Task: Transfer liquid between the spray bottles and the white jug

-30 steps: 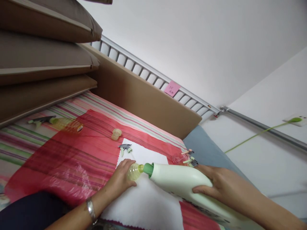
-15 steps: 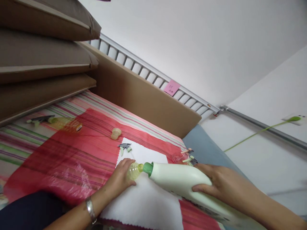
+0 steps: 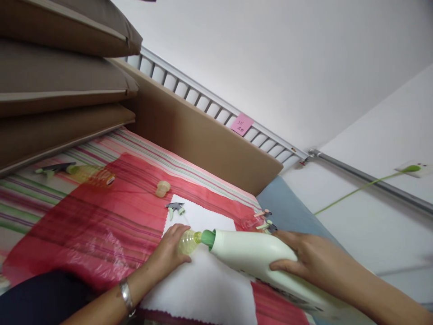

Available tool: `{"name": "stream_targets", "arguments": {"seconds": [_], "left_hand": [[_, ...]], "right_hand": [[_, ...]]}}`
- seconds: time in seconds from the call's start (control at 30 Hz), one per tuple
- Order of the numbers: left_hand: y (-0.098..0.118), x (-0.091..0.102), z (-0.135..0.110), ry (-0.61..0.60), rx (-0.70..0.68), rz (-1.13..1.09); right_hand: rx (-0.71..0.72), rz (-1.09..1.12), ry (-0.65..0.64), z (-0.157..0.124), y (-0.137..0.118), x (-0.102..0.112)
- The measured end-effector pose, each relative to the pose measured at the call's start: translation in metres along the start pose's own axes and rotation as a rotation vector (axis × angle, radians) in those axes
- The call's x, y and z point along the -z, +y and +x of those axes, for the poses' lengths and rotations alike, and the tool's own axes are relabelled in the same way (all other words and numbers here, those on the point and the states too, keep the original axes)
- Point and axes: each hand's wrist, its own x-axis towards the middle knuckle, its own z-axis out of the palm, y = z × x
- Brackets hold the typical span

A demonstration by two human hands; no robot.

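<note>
My right hand point(image 3: 306, 257) is wrapped round a large white bottle point(image 3: 250, 257) with a green neck, tipped on its side. Its mouth meets the mouth of a small clear yellowish bottle point(image 3: 188, 240), which my left hand point(image 3: 169, 253) grips. Both are over a white cloth point(image 3: 203, 280) lying on a red plastic sheet point(image 3: 101, 225). A grey-and-green spray trigger head point(image 3: 176, 208) lies on the far corner of the cloth. A small yellowish cap point(image 3: 163, 188) sits on the red sheet beyond it.
A second small spray bottle point(image 3: 79, 171) lies at the far left on the striped bedcover. Two more spray bottles point(image 3: 265, 221) lie behind the white bottle. Brown cushions point(image 3: 61, 81) are stacked at left, a brown headboard point(image 3: 203, 140) behind, a white wall to the right.
Both hands and both bottles keep nearly the same place; the view has only shifted slightly.
</note>
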Motion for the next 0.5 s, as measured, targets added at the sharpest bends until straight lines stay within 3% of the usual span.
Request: {"name": "stream_targets", "arguments": {"seconds": [0.1, 0.5], "left_hand": [[-0.0005, 0.0001, 0.0004, -0.005, -0.006, -0.002], [-0.0065, -0.0024, -0.0011, 0.0, -0.025, 0.011]], "right_hand": [[-0.02, 0.022, -0.102, 0.0005, -0.0007, 0.0025], [-0.058, 0.024, -0.145, 0.0037, 0.0001, 0.0019]]}}
